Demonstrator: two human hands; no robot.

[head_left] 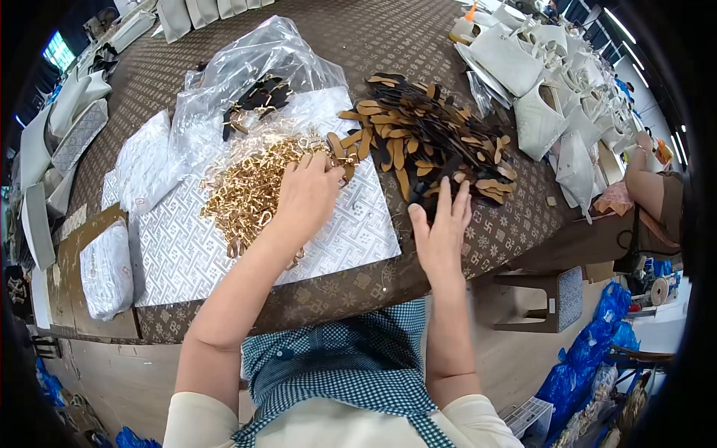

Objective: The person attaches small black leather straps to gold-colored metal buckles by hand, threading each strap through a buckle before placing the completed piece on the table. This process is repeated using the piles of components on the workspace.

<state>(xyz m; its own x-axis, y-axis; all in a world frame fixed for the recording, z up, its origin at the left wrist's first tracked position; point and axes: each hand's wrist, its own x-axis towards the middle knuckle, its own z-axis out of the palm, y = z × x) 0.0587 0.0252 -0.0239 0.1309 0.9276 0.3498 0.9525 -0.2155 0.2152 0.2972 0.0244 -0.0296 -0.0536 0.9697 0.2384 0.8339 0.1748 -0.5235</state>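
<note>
My left hand [308,190] is at the right side of a heap of gold metal hardware [243,187], fingers bent down at its edge, with their tips partly hidden. The heap lies on a white patterned sheet [358,231]. My right hand [442,231] rests at the near edge of a pile of black and tan strap pieces [448,134], its fingers and thumb spread. Nothing shows in its grasp. A few tan-ended pieces [351,140] lie between the pile and the hardware. Behind the heap is a clear plastic bag [254,60] with dark pieces in it.
White bag parts [553,97] are stacked at the right, with a glue bottle [462,28] near them. A wrapped packet [106,270] sits at the left. More white parts [78,127] line the left edge. A stool [541,299] and another person's arm [644,179] are right.
</note>
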